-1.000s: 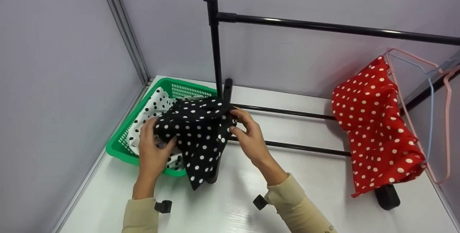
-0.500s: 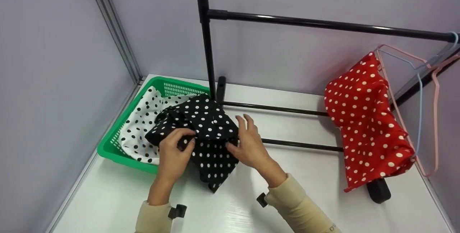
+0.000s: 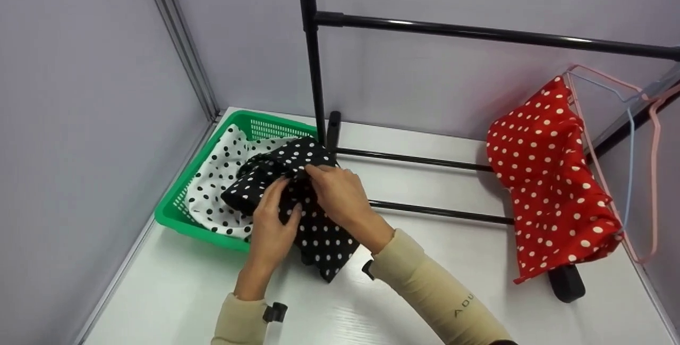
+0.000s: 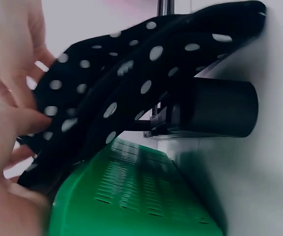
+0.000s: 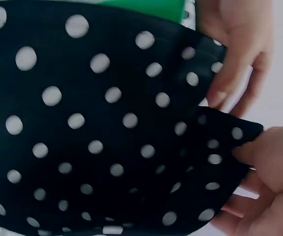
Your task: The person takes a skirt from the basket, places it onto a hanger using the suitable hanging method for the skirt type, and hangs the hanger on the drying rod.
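Note:
A black polka-dot cloth (image 3: 328, 241) lies bunched over the right side of a green basket (image 3: 204, 235), one corner hanging past the front rim. My left hand (image 3: 272, 236) pinches a fold of it between thumb and fingers. Just to the right, my right hand (image 3: 341, 196) grips the same cloth by an upper fold, thumb in front and fingers behind in the right wrist view. Both hands nearly meet at the bunched part. Under the black cloth, a white cloth with black dots (image 3: 210, 185) fills the basket. Folds hide some of the fingertips.
A black rack (image 3: 467, 30) rises behind the basket, its lower bars (image 3: 425, 159) crossing the white table. At the right, a red polka-dot cloth (image 3: 552, 175) hangs by a pink hanger (image 3: 655, 175) and a blue hanger (image 3: 631, 169). Grey walls (image 3: 90, 95) enclose the left and back.
The black cloth has been turned and gathered, its hanging corner shifting right. My left hand has moved right; my right hand has let go, then come left and taken hold near the left.

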`<action>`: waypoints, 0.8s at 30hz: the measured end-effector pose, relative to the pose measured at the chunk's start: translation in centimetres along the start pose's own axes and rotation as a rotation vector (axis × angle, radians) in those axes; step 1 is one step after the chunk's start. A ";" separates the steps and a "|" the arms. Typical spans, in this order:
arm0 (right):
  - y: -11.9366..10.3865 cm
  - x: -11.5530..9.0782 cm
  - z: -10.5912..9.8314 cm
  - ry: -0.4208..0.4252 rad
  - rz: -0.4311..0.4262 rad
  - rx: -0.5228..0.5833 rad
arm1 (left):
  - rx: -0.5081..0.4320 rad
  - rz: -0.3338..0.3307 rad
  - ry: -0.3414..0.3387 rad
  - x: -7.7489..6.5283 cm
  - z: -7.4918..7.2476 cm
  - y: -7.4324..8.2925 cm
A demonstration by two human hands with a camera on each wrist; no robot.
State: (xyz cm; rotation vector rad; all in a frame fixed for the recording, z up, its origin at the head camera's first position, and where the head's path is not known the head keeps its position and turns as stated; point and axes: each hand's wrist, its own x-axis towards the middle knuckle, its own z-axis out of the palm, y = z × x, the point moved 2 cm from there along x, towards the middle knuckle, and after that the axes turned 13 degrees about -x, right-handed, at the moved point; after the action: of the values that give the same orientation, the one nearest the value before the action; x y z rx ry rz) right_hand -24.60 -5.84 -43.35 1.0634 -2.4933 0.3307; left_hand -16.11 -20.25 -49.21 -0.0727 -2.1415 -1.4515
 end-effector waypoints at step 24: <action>5.7 -2.5 -12.3 0.573 -0.088 0.500 | 0.265 -0.227 0.035 6.5 -5.4 2.9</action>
State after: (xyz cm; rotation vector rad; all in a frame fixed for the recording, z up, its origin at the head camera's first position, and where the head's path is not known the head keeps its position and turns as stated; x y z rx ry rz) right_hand -23.77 4.15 -33.90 1.0573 -1.8813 1.1026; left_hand -18.48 -25.38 -42.28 0.3003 -2.3528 -1.2621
